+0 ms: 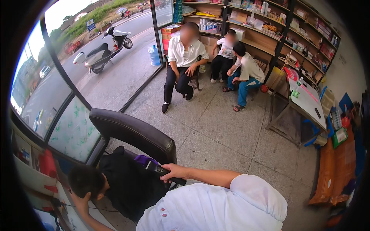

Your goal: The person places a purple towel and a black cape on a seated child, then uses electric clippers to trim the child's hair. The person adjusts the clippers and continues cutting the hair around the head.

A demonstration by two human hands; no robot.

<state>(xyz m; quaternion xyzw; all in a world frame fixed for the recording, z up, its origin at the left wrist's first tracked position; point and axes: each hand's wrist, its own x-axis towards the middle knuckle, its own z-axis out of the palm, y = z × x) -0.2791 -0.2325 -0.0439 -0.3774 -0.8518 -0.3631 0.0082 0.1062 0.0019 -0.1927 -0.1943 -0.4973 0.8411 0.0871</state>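
Observation:
My right hand (175, 172) grips a black hair clipper (164, 173) by its body, its blade end directed up and to the left. The clipper is above the back of a seated person in a black cape or top (130, 182), apart from the hair. My left hand (82, 203) lies with spread fingers on the person's short dark hair (86, 180), near the forehead and side of the head. Something purple (144, 159) shows just beyond the clipper, by the dark padded chair (133, 131).
A counter (65, 199) with a cord lies at the left. Beyond the chair, a person in a white shirt (186, 52) and two others sit near shelves (257, 43). A white-topped table (307, 101) and an orange-brown bench (332, 170) are on the right.

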